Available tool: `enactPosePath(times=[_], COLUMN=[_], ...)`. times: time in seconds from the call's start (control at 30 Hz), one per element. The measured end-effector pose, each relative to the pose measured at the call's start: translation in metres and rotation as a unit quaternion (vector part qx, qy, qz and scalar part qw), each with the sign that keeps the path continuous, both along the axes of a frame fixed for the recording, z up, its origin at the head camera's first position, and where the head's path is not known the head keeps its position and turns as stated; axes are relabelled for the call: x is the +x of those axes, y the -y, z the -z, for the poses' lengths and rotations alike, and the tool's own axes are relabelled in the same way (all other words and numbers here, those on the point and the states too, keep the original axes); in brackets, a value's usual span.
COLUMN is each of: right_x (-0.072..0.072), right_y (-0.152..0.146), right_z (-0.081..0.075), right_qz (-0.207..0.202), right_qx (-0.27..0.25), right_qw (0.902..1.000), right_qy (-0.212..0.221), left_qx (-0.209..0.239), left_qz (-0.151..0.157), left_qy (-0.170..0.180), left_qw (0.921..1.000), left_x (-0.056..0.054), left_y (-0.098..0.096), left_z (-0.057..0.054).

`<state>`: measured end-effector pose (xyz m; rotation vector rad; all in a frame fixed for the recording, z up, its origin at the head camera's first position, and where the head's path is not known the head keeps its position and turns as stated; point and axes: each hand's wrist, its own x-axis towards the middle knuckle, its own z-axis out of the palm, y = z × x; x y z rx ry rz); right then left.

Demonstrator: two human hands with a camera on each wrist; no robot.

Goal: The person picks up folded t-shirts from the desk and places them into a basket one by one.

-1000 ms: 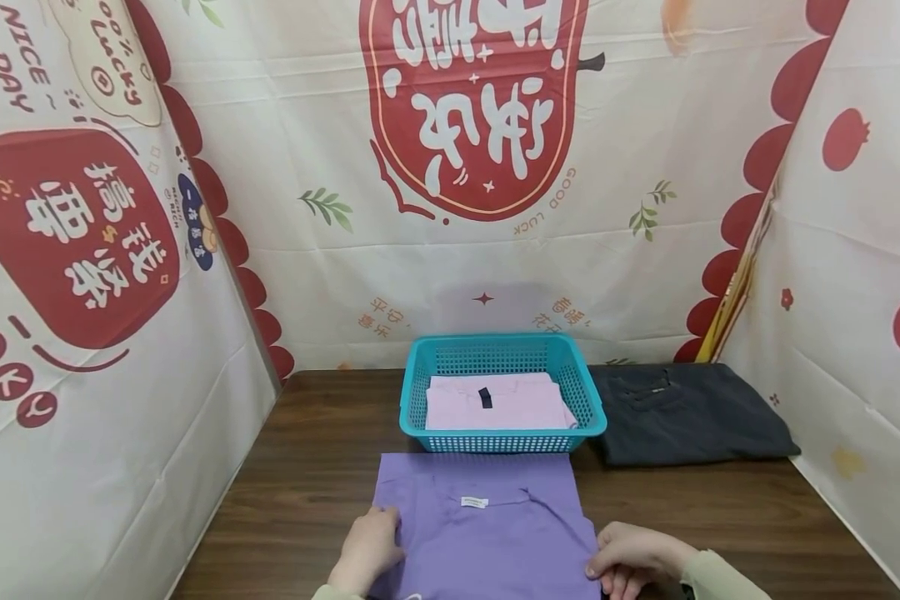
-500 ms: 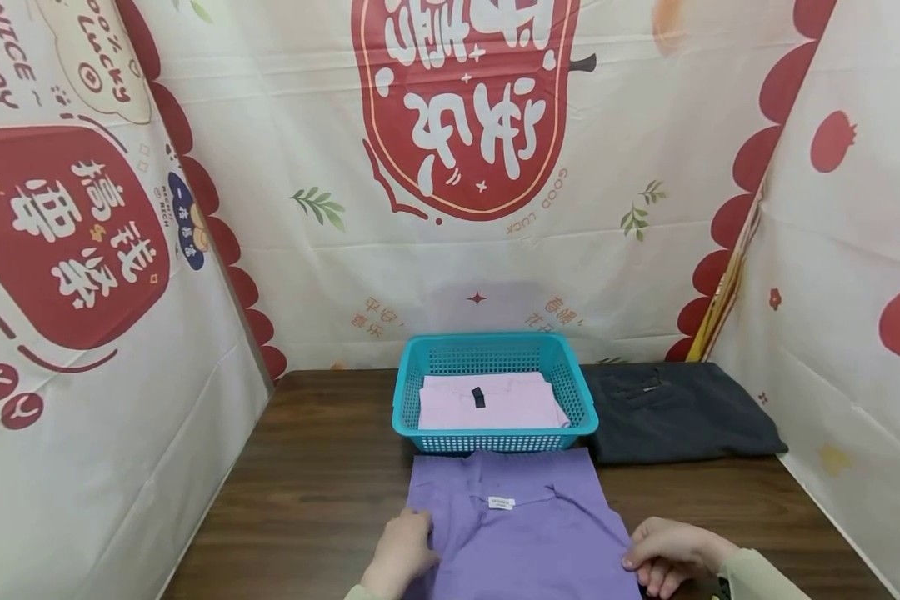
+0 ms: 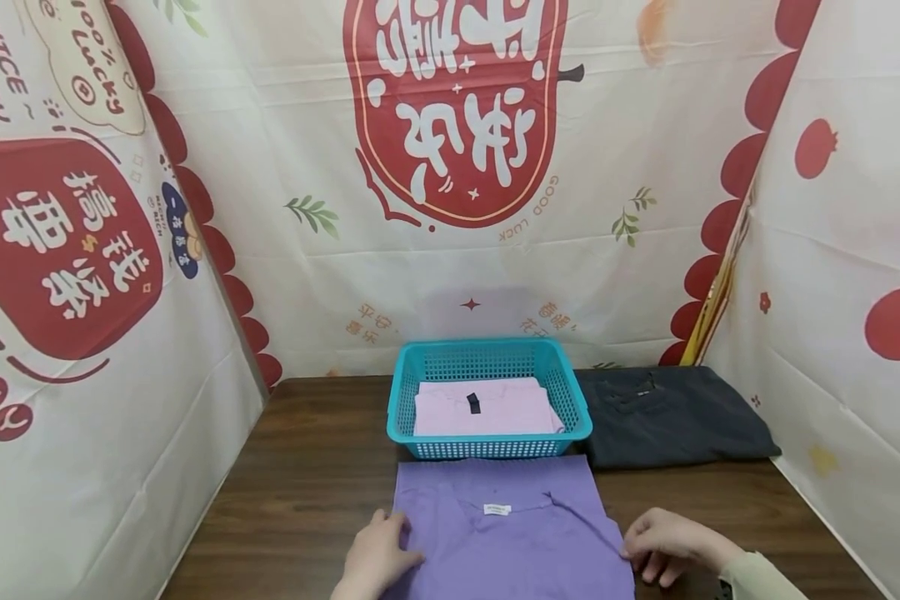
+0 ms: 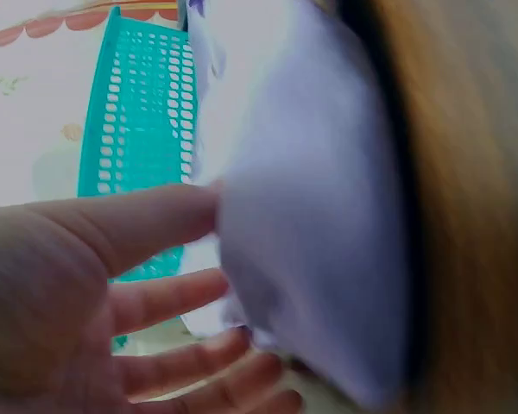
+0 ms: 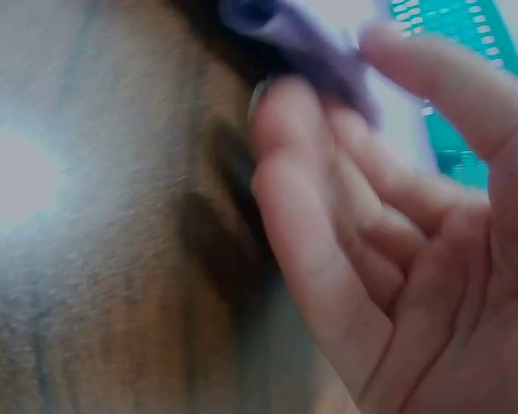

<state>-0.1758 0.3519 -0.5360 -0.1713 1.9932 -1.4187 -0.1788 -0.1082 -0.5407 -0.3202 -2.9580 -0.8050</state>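
A folded purple shirt (image 3: 525,550) with a white neck label lies on the table before the basket. At its left edge is my left hand (image 3: 378,550), thumb over the cloth; in the left wrist view the fingers (image 4: 177,302) are spread and fairly straight, tips against the fabric. My right hand (image 3: 667,542) pinches the shirt's right edge, thumb above and fingertips below, as the right wrist view shows with the rolled purple edge (image 5: 302,43). The shirt's lower part runs out of the head view.
Behind the shirt stands a teal plastic basket (image 3: 487,448) holding a folded pink shirt (image 3: 495,417). A folded dark garment (image 3: 675,425) lies to its right. The wooden table (image 3: 307,467) is enclosed by printed cloth walls (image 3: 450,275).
The shirt has shifted right relative to the basket with both hands. Wrinkles at its upper left, seen half a second ago, are now smoother. The head view has turned slightly right.
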Motion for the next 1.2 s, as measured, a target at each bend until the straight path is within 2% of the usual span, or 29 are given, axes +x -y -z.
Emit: enactPosePath(times=[0.13, 0.23, 0.3, 0.4, 0.53, 0.57, 0.63, 0.77, 0.9, 1.07, 1.2], right_x=[0.001, 0.003, 0.005, 0.007, 0.008, 0.008, 0.009, 0.009, 0.009, 0.008, 0.008], right_y=[0.002, 0.006, 0.011, 0.020, 0.033, 0.036, 0.041, 0.046, 0.045, 0.045, 0.046], right_z=[-0.004, -0.002, 0.001, 0.006, 0.011, 0.012, 0.013, 0.014, 0.013, 0.007, 0.000], right_qz=[0.055, 0.082, 0.100, 0.134, 0.162, 0.163, 0.165, 0.164, 0.156, 0.151, 0.146], right_qx=[0.022, 0.021, 0.010, -0.014, -0.034, -0.039, -0.043, -0.058, -0.082, -0.097, -0.094], right_qw=[0.9982, 0.9963, 0.9943, 0.9895, 0.9851, 0.9851, 0.9852, 0.9848, 0.9841, 0.9830, 0.9835], right_qy=[-0.008, 0.018, 0.035, 0.051, 0.046, 0.037, 0.020, -0.005, -0.020, -0.038, -0.048], left_qx=[0.085, 0.162, 0.211, 0.298, 0.416, 0.426, 0.431, 0.403, 0.404, 0.419, 0.429], left_qz=[0.002, 0.017, 0.024, 0.017, -0.011, -0.018, -0.016, 0.001, 0.011, 0.010, 0.025], left_qy=[0.051, 0.097, 0.123, 0.163, 0.229, 0.237, 0.247, 0.250, 0.254, 0.245, 0.235], left_qw=[0.9951, 0.9819, 0.9693, 0.9404, 0.8801, 0.8729, 0.8676, 0.8805, 0.8789, 0.8743, 0.8721], left_x=[-0.002, -0.005, -0.007, -0.012, -0.019, -0.021, -0.022, -0.024, -0.025, -0.026, -0.026], left_y=[0.010, 0.013, 0.013, 0.011, 0.010, 0.011, 0.012, 0.015, 0.018, 0.018, 0.018], left_z=[0.003, 0.005, 0.005, 0.008, 0.013, 0.015, 0.018, 0.020, 0.018, 0.010, -0.001])
